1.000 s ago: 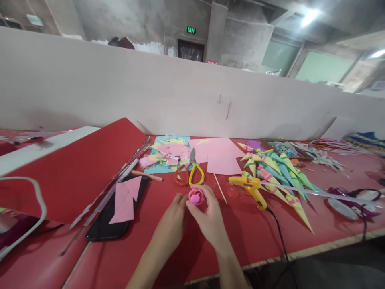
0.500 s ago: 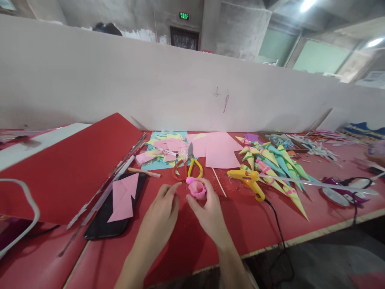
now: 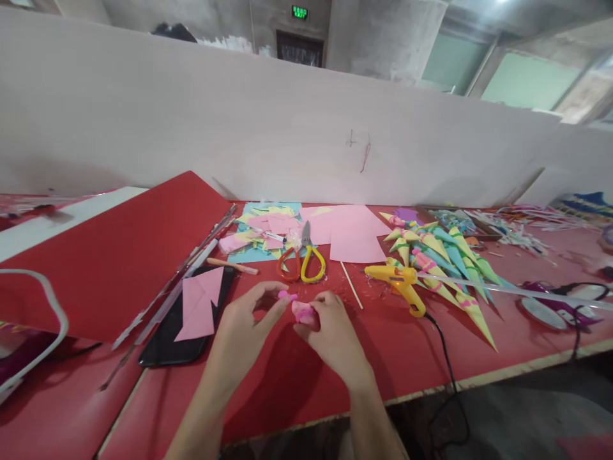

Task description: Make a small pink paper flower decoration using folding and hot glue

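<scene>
Between the thumb and fingers of my left hand [image 3: 251,326] is a small bright pink piece [image 3: 286,296]. My right hand [image 3: 332,329] is closed on a small pink rolled piece [image 3: 304,312] with a brighter pink trim. The two hands are close together over the red table, and the pieces look slightly apart. Just beyond them lie scissors [image 3: 303,259] with one red and one yellow handle. A thin stick [image 3: 351,285] rests to the right of the scissors.
A yellow glue gun [image 3: 397,281] with a black cord lies right, before a pile of paper cones [image 3: 445,255]. Pink sheets [image 3: 357,236] and paper scraps lie at the back. Left are a black phone [image 3: 167,342] under pink paper [image 3: 197,306] and a large red sheet [image 3: 119,255].
My left hand now pinches the bright pink piece, which was at the rolled piece before. My right hand has tilted the rolled piece to the left. The camera view has shifted slightly.
</scene>
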### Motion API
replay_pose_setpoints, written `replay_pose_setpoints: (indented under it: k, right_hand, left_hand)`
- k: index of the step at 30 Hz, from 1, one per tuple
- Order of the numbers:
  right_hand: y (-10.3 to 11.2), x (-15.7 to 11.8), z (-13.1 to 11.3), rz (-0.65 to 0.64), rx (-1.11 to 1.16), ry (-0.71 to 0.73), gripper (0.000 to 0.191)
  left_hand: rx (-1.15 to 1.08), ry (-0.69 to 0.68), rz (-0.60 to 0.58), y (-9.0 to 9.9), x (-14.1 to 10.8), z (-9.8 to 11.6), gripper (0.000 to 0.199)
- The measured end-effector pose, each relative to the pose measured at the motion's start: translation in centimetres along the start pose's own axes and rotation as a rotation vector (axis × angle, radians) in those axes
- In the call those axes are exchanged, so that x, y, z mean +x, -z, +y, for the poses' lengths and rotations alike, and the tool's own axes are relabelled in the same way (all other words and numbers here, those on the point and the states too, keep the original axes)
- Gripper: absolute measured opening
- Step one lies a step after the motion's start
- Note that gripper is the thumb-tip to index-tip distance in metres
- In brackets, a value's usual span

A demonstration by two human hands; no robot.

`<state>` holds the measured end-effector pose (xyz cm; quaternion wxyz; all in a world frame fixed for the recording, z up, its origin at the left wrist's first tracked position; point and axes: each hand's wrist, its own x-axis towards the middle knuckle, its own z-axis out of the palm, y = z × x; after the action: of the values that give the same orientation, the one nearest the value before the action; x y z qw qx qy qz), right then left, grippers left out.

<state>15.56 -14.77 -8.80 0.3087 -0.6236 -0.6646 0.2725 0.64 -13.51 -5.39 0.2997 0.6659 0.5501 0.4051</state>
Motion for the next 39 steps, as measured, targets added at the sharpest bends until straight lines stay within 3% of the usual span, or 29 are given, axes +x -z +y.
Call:
replay_pose_setpoints:
  k: [3, 5, 8, 12, 22, 33, 39]
  right_hand:
    - [0.8, -0.3, 0.2, -0.035, 0.09, 0.011, 0.026]
    - [1.6, -0.5, -0.1, 0.024, 0.149, 0.051, 0.031]
    - [2.7, -0.8, -1.0, 0.154, 0.304, 0.208, 0.027]
    - [2.8, -0.9, -2.2, 0.078, 0.491, 0.355, 0.022]
    - [1.7, -0.6, -2.4, 0.176, 0.373, 0.435, 0.018]
    - [1.2, -0.5, -2.1, 0.269, 0.344, 0.496, 0.018]
    - [1.1, -0.6, -2.3, 0.276, 0.441, 0.48, 0.014]
  left_hand:
    - [-0.145, 0.023, -0.126, -0.1, -0.1, 0.4, 0.024]
    - [-0.241, 0.049, -0.183, -0.1, -0.1, 0.7, 0.022]
    - [-0.38, 0.09, -0.192, -0.2, -0.1, 1.1, 0.021]
    - [-0.532, 0.131, -0.196, -0.5, -0.1, 1.2, 0.028]
    - [-0.503, 0.134, -0.178, -0.8, 0.0, 0.7, 0.016]
    - [-0.455, 0.156, -0.106, -0.6, -0.1, 1.0, 0.016]
    - [-0.435, 0.153, -0.12, -0.5, -0.3, 1.2, 0.015]
